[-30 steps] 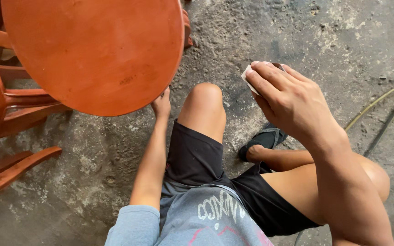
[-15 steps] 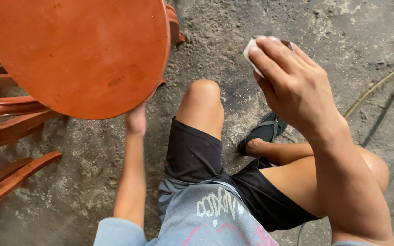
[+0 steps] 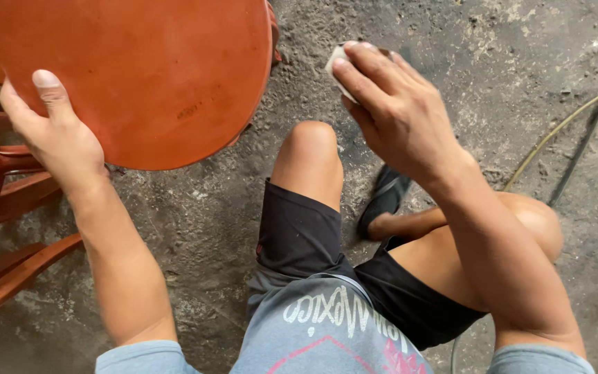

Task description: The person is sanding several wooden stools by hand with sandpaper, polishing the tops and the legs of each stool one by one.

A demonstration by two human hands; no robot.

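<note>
Round orange-brown stool seat tipped up, flat face toward the camera, upper left.

Left hand grips its left rim, thumb over the face, forearm running down-frame. Right hand hovers above the concrete floor, fingers curled on a small pale pad, possibly sandpaper.

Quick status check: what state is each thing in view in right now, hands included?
Left hand: grip closed on the round seat's edge, thumb on top.
Round orange wooden seat: held, tilted toward the camera.
Right hand: grip closed on the pale pad, raised above the floor.
Pale pad: folded, mostly hidden under fingers.
Yellow hose: lying slack on the concrete.
</note>
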